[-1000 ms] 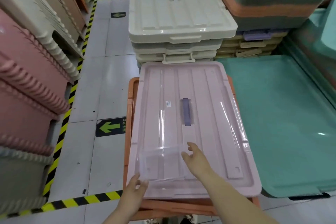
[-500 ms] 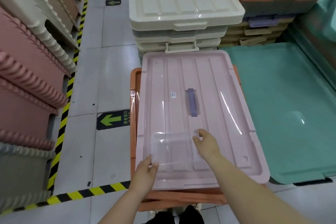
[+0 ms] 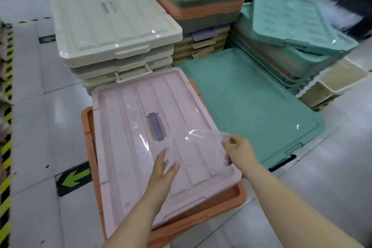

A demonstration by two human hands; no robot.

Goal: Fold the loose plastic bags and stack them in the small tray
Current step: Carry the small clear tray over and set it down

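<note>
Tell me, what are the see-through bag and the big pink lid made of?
The clear bag looks like thin, glossy plastic film: the ribs beneath show through it, light glints on it, and it crumples where the right hand pinches it. The pink lid seems hard moulded plastic, smooth with a soft sheen, judging by its stiff ribs and raised rim.
</note>
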